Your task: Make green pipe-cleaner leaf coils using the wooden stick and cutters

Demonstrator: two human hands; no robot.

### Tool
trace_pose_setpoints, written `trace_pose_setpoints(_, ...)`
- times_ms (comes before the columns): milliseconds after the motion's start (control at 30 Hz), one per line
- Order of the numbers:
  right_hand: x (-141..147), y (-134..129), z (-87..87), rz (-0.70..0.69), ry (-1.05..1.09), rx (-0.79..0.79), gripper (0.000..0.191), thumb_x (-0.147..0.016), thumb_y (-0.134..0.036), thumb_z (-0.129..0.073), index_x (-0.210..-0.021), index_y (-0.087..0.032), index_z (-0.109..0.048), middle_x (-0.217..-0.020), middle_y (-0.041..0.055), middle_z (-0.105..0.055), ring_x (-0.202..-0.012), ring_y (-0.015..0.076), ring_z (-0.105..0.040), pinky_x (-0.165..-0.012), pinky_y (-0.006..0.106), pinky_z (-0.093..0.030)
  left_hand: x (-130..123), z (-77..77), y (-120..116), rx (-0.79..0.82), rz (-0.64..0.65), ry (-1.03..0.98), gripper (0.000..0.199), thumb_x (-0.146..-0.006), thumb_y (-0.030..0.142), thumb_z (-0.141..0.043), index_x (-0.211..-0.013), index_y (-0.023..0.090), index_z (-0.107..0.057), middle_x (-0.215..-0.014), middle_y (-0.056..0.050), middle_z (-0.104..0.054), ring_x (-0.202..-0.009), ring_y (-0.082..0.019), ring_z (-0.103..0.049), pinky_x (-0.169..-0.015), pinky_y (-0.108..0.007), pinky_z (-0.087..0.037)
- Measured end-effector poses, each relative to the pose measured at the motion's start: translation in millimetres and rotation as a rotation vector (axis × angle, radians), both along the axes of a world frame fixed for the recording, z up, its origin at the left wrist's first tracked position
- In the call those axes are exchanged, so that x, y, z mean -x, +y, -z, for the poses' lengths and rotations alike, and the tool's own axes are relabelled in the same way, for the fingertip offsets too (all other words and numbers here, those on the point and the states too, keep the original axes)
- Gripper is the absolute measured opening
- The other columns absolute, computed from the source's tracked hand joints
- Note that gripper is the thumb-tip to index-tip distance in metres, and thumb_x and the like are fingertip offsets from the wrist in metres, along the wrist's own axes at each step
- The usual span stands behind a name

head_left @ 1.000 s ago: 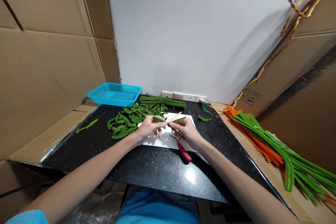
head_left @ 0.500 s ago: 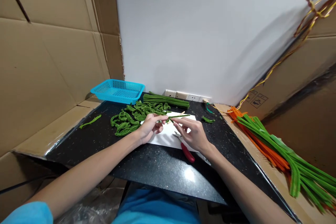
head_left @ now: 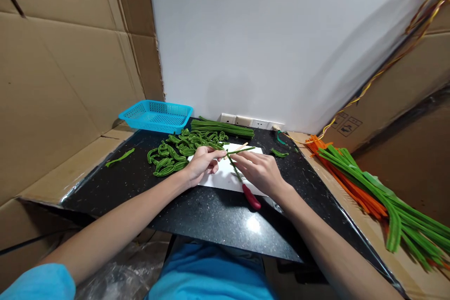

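Green pipe cleaners [head_left: 235,167] cross between my fingertips over a white sheet of paper [head_left: 214,179]. My left hand [head_left: 204,165] pinches them near the crossing, thumb against forefinger. My right hand [head_left: 262,173] is closed at the other side, its fingertips on the pipe cleaner close to the crossing. One end slants down toward me, another points right. Partly under my right hand lies a cutting tool with a red handle [head_left: 251,198]; its metal jaws are mostly hidden behind the stem and hand. Left of the paper is a pile of looped green pipe-cleaner pieces [head_left: 168,155].
A blue plastic basket [head_left: 154,119] stands at the back left. Behind the pile lies a bundle of straight green pipe cleaners [head_left: 225,128]. Orange pipe cleaners [head_left: 358,192] and green ones [head_left: 383,197] lie on cardboard at right. Wall sockets [head_left: 246,122] line the back.
The stem that was bunched at my fingertips now has one length hanging down toward the red handle. My right hand has flattened slightly. The view has tilted a little.
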State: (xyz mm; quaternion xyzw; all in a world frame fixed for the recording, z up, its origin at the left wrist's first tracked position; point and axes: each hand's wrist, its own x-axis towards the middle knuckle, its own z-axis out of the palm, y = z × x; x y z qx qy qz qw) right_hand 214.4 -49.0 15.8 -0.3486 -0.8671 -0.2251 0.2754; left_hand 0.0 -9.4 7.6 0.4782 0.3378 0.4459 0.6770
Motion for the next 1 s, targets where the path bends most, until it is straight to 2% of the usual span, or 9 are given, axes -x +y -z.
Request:
trace_pose_setpoints(133,-3.4,-2.3,-2.4,-0.013,-0.104,-0.074,0.025,-0.105,-0.012,-0.05,-0.114,-0.021,-0.072,-0.1,0.0064,-0.079,-0.08,0.0177,-0.068,-0.071,0.03,-0.045,-0.6,-0.5,-1.4,0.029,0.024,0.022,0.038,-0.067,0.036,-0.089,-0.066,0.015,-0.058,-0.054,0.004,-0.05,-0.036,-0.005,-0.045,-0.034,-0.02,-0.018)
trace_pose_setpoints(367,8.9,-6.6,-3.5,0.039,-0.217,-0.206,0.016,-0.103,-0.011,-0.056,-0.096,-0.016,-0.069,-0.09,0.0067,-0.072,-0.078,0.0193,-0.058,-0.065,0.033,-0.037,-2.9,1.3,-4.3,-0.012,0.048,0.042,0.04,-0.069,0.039,-0.09,-0.072,0.015,-0.059,-0.055,0.007,-0.046,-0.038,-0.004,-0.042,-0.037,-0.019,-0.019)
trace_pose_setpoints(567,14.6,-8.0,2.7,0.061,-0.26,-0.245,0.021,-0.105,-0.012,-0.053,-0.091,-0.017,-0.067,-0.084,0.0047,-0.068,-0.074,0.0192,-0.054,-0.062,0.034,-0.035,-3.0,1.1,-6.2,-0.007,0.065,0.062,0.041,-0.068,0.037,-0.092,-0.076,0.015,-0.059,-0.056,0.007,-0.045,-0.041,-0.004,-0.041,-0.038,-0.018,-0.021)
trace_pose_setpoints(767,15.8,-5.8,8.5,0.045,-0.241,-0.214,0.019,-0.104,-0.008,-0.051,-0.099,-0.016,-0.068,-0.091,0.0078,-0.07,-0.078,0.0207,-0.056,-0.063,0.034,-0.036,-4.8,0.3,-7.7,-0.011,0.074,0.054,0.045,-0.064,0.04,-0.094,-0.084,0.014,-0.064,-0.057,0.009,-0.044,-0.04,-0.002,-0.035,-0.037,-0.017,-0.018)
trace_pose_setpoints(900,15.2,-3.9,9.2,0.061,-0.2,-0.223,0.013,-0.103,-0.012,-0.056,-0.1,-0.015,-0.069,-0.096,0.009,-0.073,-0.078,0.0201,-0.058,-0.064,0.034,-0.038,-4.7,4.1,-6.2,-0.019,0.058,0.033,0.044,-0.066,0.04,-0.093,-0.089,0.014,-0.066,-0.065,0.006,-0.052,-0.041,-0.002,-0.037,-0.038,-0.017,-0.016)
trace_pose_setpoints(1000,13.3,-3.4,8.4,0.072,-0.131,-0.221,0.015,-0.104,-0.015,-0.056,-0.109,-0.016,-0.07,-0.102,0.0087,-0.074,-0.081,0.0199,-0.061,-0.068,0.033,-0.041,-4.4,8.7,-3.4,0.005,0.046,0.025,0.039,-0.069,0.039,-0.091,-0.087,0.015,-0.066,-0.062,0.006,-0.051,-0.041,-0.003,-0.039,-0.04,-0.018,-0.018)
